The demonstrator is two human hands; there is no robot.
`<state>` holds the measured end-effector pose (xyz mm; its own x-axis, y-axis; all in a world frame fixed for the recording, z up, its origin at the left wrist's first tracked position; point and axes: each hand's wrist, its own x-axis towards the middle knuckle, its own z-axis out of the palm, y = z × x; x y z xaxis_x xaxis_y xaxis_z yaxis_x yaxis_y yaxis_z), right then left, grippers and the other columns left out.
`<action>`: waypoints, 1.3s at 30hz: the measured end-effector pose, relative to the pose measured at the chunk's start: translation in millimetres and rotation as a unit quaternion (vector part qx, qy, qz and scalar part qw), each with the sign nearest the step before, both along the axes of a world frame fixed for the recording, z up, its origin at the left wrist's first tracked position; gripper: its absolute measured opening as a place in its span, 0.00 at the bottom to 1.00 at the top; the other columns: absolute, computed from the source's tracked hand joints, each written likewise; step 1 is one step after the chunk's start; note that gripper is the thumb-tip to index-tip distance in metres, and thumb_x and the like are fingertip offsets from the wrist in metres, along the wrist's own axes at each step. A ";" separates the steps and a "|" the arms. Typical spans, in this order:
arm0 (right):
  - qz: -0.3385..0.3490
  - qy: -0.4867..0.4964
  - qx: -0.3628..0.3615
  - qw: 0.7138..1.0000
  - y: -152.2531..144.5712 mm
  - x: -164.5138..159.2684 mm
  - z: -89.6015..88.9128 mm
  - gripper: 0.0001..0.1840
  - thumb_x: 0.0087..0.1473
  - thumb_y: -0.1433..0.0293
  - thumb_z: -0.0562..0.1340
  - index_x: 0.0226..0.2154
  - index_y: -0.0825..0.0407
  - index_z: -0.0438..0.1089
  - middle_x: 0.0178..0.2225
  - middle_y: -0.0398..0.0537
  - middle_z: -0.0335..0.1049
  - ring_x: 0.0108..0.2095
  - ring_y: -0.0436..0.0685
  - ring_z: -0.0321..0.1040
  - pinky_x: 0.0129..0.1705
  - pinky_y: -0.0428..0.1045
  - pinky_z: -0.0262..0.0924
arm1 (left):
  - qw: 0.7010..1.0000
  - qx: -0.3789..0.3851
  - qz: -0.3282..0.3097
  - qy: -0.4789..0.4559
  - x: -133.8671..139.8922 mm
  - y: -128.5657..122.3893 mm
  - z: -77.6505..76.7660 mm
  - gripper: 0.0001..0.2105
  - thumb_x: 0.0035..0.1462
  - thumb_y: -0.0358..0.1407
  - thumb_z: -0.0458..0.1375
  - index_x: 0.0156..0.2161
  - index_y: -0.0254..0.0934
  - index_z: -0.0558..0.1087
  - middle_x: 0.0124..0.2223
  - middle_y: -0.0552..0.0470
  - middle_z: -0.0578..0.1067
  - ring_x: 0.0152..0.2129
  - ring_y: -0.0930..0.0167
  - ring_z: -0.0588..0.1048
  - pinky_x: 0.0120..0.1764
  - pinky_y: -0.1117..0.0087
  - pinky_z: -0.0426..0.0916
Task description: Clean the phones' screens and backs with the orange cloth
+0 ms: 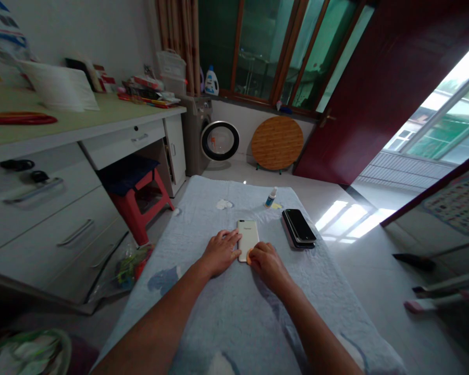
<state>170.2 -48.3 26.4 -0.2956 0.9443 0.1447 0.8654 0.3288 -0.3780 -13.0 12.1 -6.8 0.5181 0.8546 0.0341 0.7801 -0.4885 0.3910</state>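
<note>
A smartphone with a pale gold back lies face down on the cloth-covered table. My left hand rests flat beside it, fingers stretched and their tips touching the phone's left edge. At the phone's lower right corner, my right hand pinches a small orange pad, which presses against the phone's back; most of the pad is hidden by the fingers. Right of my hands sits a stack of dark phones. Farther back stands a small spray bottle with a blue label.
A pale blue blanket covers the table. On the left are a white desk with drawers and a red stool. Behind are a washing machine with its round door swung out, a round wooden tabletop and a dark red door.
</note>
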 end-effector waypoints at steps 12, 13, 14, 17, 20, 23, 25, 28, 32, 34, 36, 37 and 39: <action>-0.068 -0.036 0.021 0.997 77.1 8.3 -15.0 0.12 0.60 0.72 0.55 0.37 0.52 0.75 0.39 0.50 0.69 0.42 0.53 0.63 0.44 0.45 0.54 | 1.000 -0.029 -0.007 -0.004 -1.1 -0.8 5.0 0.28 0.58 0.48 0.52 0.62 0.46 0.56 0.67 0.55 0.55 0.60 0.59 0.55 0.59 0.56 0.53; -0.076 -0.040 0.021 0.996 85.5 6.8 -17.1 0.13 0.61 0.71 0.54 0.38 0.52 0.75 0.40 0.50 0.69 0.42 0.53 0.63 0.44 0.45 0.54 | 0.999 -0.036 -0.011 -0.005 -1.6 -1.5 7.0 0.31 0.56 0.51 0.53 0.63 0.46 0.56 0.67 0.54 0.54 0.60 0.58 0.54 0.59 0.55 0.52; -0.085 -0.044 0.024 0.995 92.5 5.3 -19.0 0.14 0.62 0.70 0.53 0.38 0.53 0.75 0.40 0.51 0.69 0.42 0.53 0.63 0.45 0.46 0.54 | 0.999 -0.042 -0.016 -0.006 -2.2 -2.2 8.9 0.34 0.53 0.54 0.55 0.63 0.45 0.55 0.68 0.53 0.53 0.61 0.57 0.53 0.59 0.54 0.52; -0.089 -0.050 0.038 0.994 102.6 0.2 -23.3 0.16 0.63 0.70 0.51 0.39 0.53 0.75 0.42 0.53 0.69 0.43 0.54 0.62 0.47 0.46 0.53 | 0.998 -0.053 -0.018 -0.004 -3.2 -3.7 12.8 0.41 0.46 0.56 0.60 0.64 0.44 0.54 0.68 0.51 0.52 0.61 0.56 0.51 0.59 0.53 0.51; -0.055 -0.037 0.058 0.996 96.8 -5.8 -25.2 0.14 0.62 0.70 0.53 0.40 0.53 0.75 0.43 0.52 0.70 0.44 0.54 0.62 0.48 0.46 0.53 | 0.999 -0.051 -0.014 -0.011 -3.2 -4.5 13.0 0.43 0.45 0.54 0.62 0.64 0.42 0.53 0.67 0.50 0.53 0.61 0.55 0.52 0.59 0.54 0.51; -0.010 -0.018 0.063 0.998 77.6 -12.0 -24.9 0.13 0.62 0.70 0.54 0.39 0.52 0.75 0.42 0.50 0.70 0.44 0.54 0.62 0.48 0.46 0.53 | 0.999 -0.044 -0.004 -0.023 -2.1 -4.8 10.5 0.45 0.45 0.53 0.62 0.65 0.41 0.49 0.65 0.47 0.57 0.61 0.56 0.54 0.59 0.55 0.52; 0.011 -0.007 0.056 0.998 59.2 -15.5 -23.5 0.13 0.62 0.69 0.55 0.39 0.51 0.75 0.42 0.50 0.71 0.43 0.54 0.62 0.47 0.46 0.54 | 0.999 -0.038 0.008 -0.024 -1.0 -4.6 7.8 0.46 0.44 0.52 0.62 0.65 0.39 0.47 0.65 0.44 0.56 0.61 0.56 0.53 0.59 0.56 0.51; 0.052 0.008 0.043 0.998 30.0 -18.9 -19.9 0.11 0.60 0.70 0.57 0.38 0.49 0.75 0.42 0.48 0.70 0.43 0.53 0.62 0.46 0.46 0.54 | 0.999 -0.027 0.023 -0.025 0.4 -4.1 4.0 0.48 0.44 0.52 0.61 0.65 0.35 0.45 0.66 0.39 0.52 0.62 0.56 0.51 0.60 0.57 0.49; 0.074 -0.002 0.020 0.997 12.2 -21.9 -14.6 0.09 0.58 0.71 0.59 0.37 0.48 0.76 0.42 0.47 0.69 0.43 0.54 0.61 0.46 0.47 0.54 | 0.999 -0.025 0.028 -0.025 1.4 -4.8 3.9 0.48 0.44 0.49 0.61 0.65 0.34 0.42 0.67 0.37 0.50 0.63 0.55 0.50 0.61 0.56 0.49; 0.069 -0.028 0.013 0.997 18.8 -24.0 -12.0 0.09 0.58 0.71 0.59 0.37 0.48 0.76 0.41 0.48 0.68 0.42 0.55 0.60 0.45 0.47 0.53 | 0.999 -0.026 0.028 -0.026 1.3 -5.7 5.3 0.46 0.45 0.47 0.60 0.64 0.35 0.43 0.66 0.38 0.51 0.63 0.56 0.51 0.61 0.56 0.49; 0.067 -0.065 0.011 0.996 34.1 -26.7 -8.9 0.10 0.58 0.70 0.59 0.38 0.49 0.76 0.40 0.50 0.68 0.42 0.55 0.59 0.45 0.48 0.53 | 0.999 -0.028 0.024 -0.031 1.0 -6.3 6.1 0.45 0.46 0.47 0.60 0.64 0.35 0.44 0.66 0.38 0.51 0.63 0.56 0.51 0.61 0.55 0.49; 0.072 -0.088 0.010 0.994 43.8 -28.3 -7.1 0.11 0.58 0.70 0.58 0.40 0.50 0.76 0.40 0.51 0.67 0.42 0.56 0.58 0.45 0.48 0.53 | 0.999 -0.026 0.022 -0.036 0.7 -6.4 6.1 0.45 0.45 0.48 0.60 0.64 0.35 0.44 0.66 0.38 0.52 0.63 0.55 0.52 0.61 0.55 0.49; 0.080 -0.126 0.009 0.989 64.5 -31.6 -3.3 0.12 0.59 0.71 0.56 0.41 0.51 0.75 0.40 0.53 0.67 0.43 0.57 0.58 0.47 0.49 0.51 | 0.998 -0.022 0.018 -0.048 0.2 -6.2 5.5 0.46 0.44 0.51 0.60 0.64 0.36 0.44 0.66 0.39 0.52 0.62 0.55 0.52 0.60 0.54 0.50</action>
